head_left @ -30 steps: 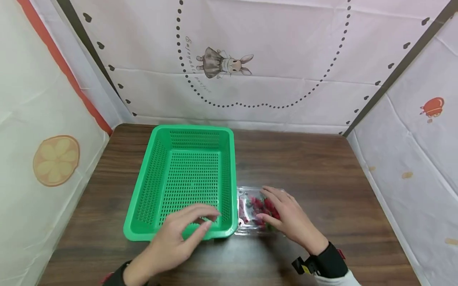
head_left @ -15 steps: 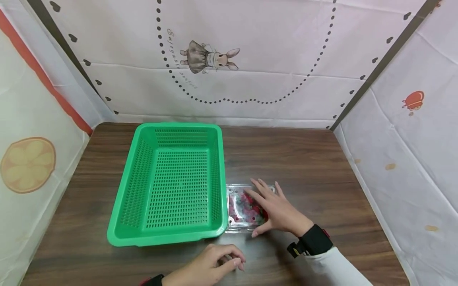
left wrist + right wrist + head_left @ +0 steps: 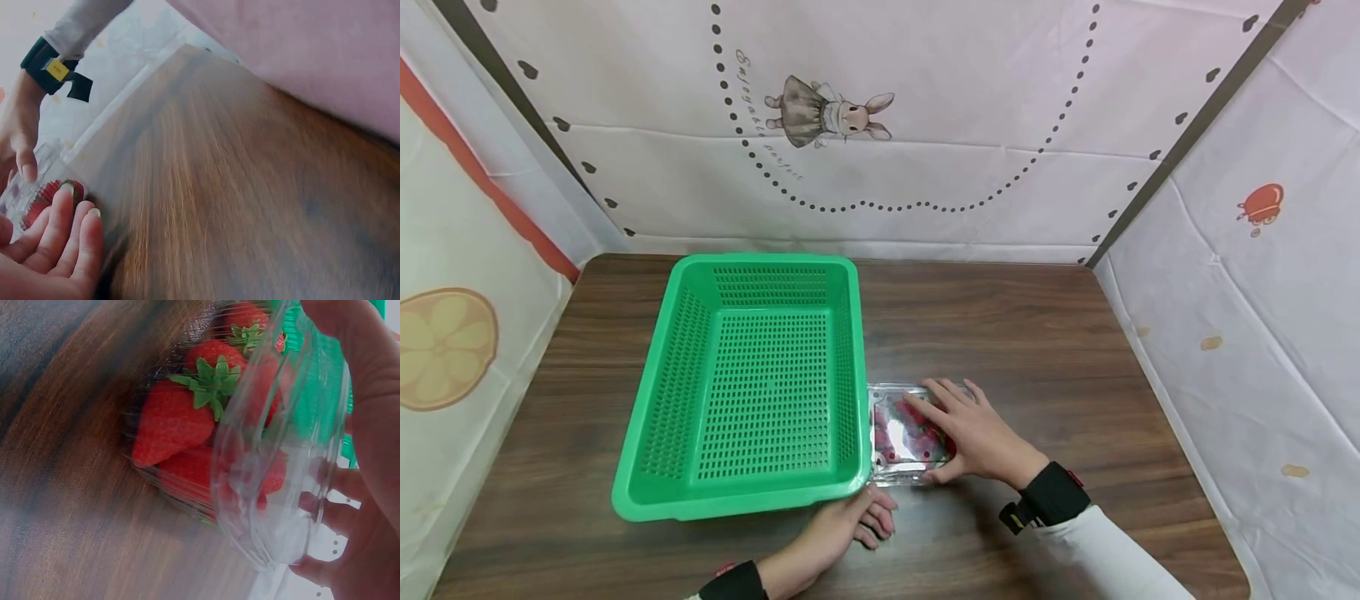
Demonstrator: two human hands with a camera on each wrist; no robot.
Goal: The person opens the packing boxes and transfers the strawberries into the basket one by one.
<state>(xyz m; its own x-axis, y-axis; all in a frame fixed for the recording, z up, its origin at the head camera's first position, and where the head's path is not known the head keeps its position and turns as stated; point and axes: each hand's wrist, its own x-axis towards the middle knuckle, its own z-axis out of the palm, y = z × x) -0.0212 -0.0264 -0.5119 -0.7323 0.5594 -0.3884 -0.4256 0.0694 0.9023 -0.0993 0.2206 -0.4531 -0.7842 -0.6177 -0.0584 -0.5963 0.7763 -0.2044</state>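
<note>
A clear plastic clamshell box [image 3: 904, 433] of strawberries [image 3: 178, 425] lies on the table against the green basket's right side. My right hand [image 3: 973, 437] spans its lid [image 3: 269, 481] from above, thumb at the near edge and fingers toward the far edge. In the right wrist view, thumb and fingertips hold the lid's opposite sides, and red berries with green leaves show through the plastic. My left hand [image 3: 853, 525] is at the basket's near right corner, close to the box. Its fingers [image 3: 56, 231] are loosely bent and hold nothing.
A large green perforated basket [image 3: 718, 505] stands on the left of the brown wooden table [image 3: 985, 325]. Behind the table hangs a pale printed cloth [image 3: 940, 75], with more cloth along both sides.
My left hand has moved from over the basket's front rim to its near right corner. My right hand has spread wider over the box. The head view has shifted slightly to the right.
</note>
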